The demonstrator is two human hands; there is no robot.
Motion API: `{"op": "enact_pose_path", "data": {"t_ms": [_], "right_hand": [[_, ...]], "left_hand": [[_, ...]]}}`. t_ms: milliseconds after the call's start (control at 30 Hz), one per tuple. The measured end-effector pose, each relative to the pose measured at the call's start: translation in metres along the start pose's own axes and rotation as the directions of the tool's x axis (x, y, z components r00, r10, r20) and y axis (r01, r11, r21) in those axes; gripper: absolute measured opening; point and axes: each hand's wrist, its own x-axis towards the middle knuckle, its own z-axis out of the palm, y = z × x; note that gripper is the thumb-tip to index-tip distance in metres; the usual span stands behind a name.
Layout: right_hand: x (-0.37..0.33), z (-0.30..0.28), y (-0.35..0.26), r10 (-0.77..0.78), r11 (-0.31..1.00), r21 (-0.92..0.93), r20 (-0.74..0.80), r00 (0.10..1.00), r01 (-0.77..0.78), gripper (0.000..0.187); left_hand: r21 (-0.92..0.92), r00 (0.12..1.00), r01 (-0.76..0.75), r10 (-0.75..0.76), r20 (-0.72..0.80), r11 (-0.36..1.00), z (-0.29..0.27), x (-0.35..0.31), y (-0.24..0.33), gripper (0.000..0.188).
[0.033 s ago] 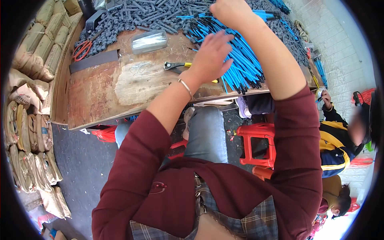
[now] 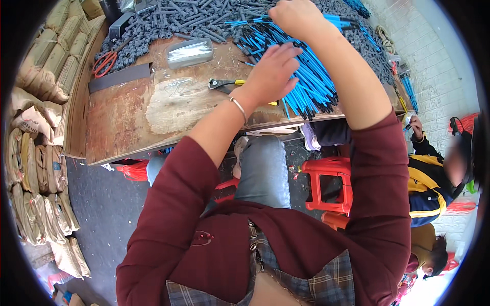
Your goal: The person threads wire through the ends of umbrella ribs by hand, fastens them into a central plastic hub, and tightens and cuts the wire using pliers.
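Note:
My right hand (image 2: 297, 16) is closed at the far side of the table, over the heap. Thin blue tubes with dark ends (image 2: 339, 21) stick out on both sides of it, and its fingertips are hidden. My left hand (image 2: 275, 71) is nearer me, its thumb apart and its fingers loosely bent, with nothing visible in it. It hovers over or touches the left edge of a pile of blue tubes with black tips (image 2: 309, 81); which one I cannot tell. Pliers with yellow handles (image 2: 222, 84) lie beside my left wrist, partly covered by it.
A clear plastic box of thin white pieces (image 2: 190, 53) stands on the wooden table (image 2: 117, 122). Grey plastic parts (image 2: 173, 20) are heaped behind it, near red-handled scissors (image 2: 104, 64). Stacked sacks (image 2: 51, 56) line the left. Red stools (image 2: 329, 183) and other people (image 2: 426, 183) are at right.
My left hand has shifted very slightly, its fingers a little further right and less blurred. My right hand is almost unmoved.

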Motion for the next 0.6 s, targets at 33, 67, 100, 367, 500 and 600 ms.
{"op": "enact_pose_path", "data": {"t_ms": [33, 67, 100, 367, 500, 600], "right_hand": [[-0.006, 0.010, 0.004, -0.034, 0.999, -0.028, -0.041, 0.999, 0.033, 0.017], [-0.011, 0.019, 0.007, -0.071, 0.996, -0.057, -0.083, 0.994, 0.066, 0.013], [-0.014, 0.025, 0.012, -0.110, 0.991, -0.087, -0.125, 0.986, 0.099, 0.011], [-0.053, 0.019, 0.016, -0.005, 0.985, -0.156, -0.423, 0.906, -0.067, 0.011], [-0.073, 0.016, 0.015, 0.192, 0.974, -0.036, -0.397, 0.898, -0.224, 0.020], [-0.086, 0.034, 0.032, 0.236, 0.968, 0.032, -0.445, 0.864, -0.248, 0.024]], "left_hand": [[0.017, 0.995, -0.052, 0.051, 0.081, 0.998, 0.006, 0.004, 0.000, 0.030], [0.033, 0.982, -0.105, 0.098, 0.163, 0.994, 0.009, 0.007, -0.001, 0.024], [0.036, 0.982, -0.104, 0.097, 0.159, 0.994, 0.012, 0.008, -0.004, 0.024], [0.312, 0.966, -0.152, 0.074, 0.248, 0.938, 0.013, -0.002, -0.022, 0.005], [0.258, 0.953, -0.207, 0.135, 0.271, 0.944, -0.002, -0.006, -0.038, 0.004], [0.204, 0.960, -0.251, 0.216, 0.177, 0.946, -0.005, 0.001, -0.037, 0.003]]}}
